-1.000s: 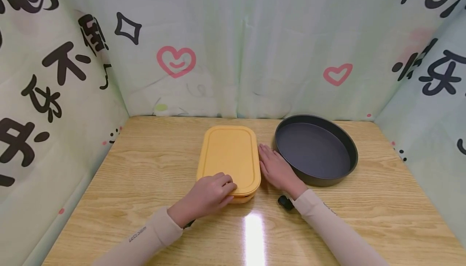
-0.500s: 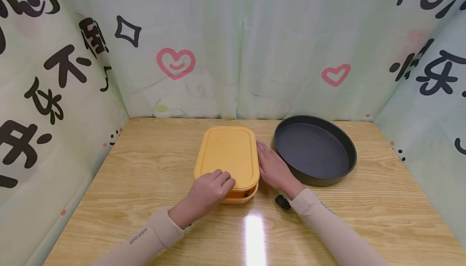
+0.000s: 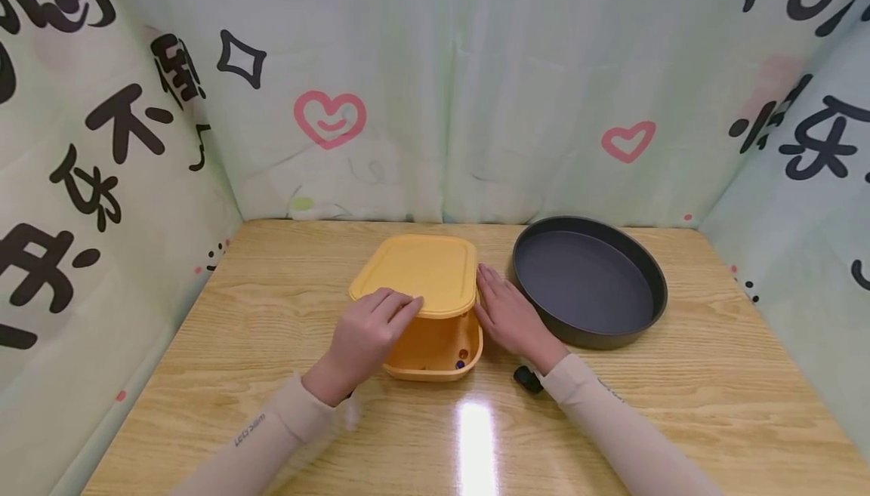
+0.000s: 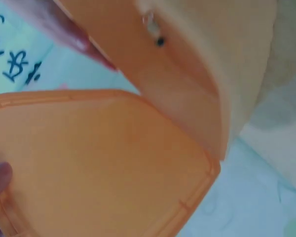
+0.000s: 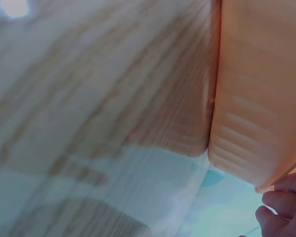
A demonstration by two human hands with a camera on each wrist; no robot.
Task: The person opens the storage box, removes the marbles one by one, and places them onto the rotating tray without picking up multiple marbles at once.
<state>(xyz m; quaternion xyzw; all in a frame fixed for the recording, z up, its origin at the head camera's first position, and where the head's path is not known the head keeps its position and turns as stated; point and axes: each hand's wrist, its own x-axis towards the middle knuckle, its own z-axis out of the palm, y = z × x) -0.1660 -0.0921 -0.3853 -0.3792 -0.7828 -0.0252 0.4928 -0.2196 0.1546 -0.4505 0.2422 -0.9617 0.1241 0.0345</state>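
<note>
An orange plastic container (image 3: 435,371) sits on the table with its yellow-orange lid (image 3: 424,269) tilted up at the near end. My left hand (image 3: 370,334) pinches the lid's near edge; in the left wrist view the thumb (image 4: 0,178) lies on the underside of the lid (image 4: 103,158). Along the container's right side rests my right hand (image 3: 510,311), its fingers extended. In the right wrist view its fingertips (image 5: 281,200) touch the container's rim (image 5: 266,187). A few small round beads (image 3: 461,364), one dark blue and one brownish, show inside; the far interior is hidden under the lid.
A round dark grey pan (image 3: 587,277) stands just right of my right hand. Below my right wrist is a small black object (image 3: 528,379). The wooden table (image 3: 292,269) ends at printed curtains (image 3: 408,88) at the back and sides.
My left hand has lifted the lid's near edge and moved it back and slightly left, uncovering the near part of the container and its beads. My right hand has stayed nearly still.
</note>
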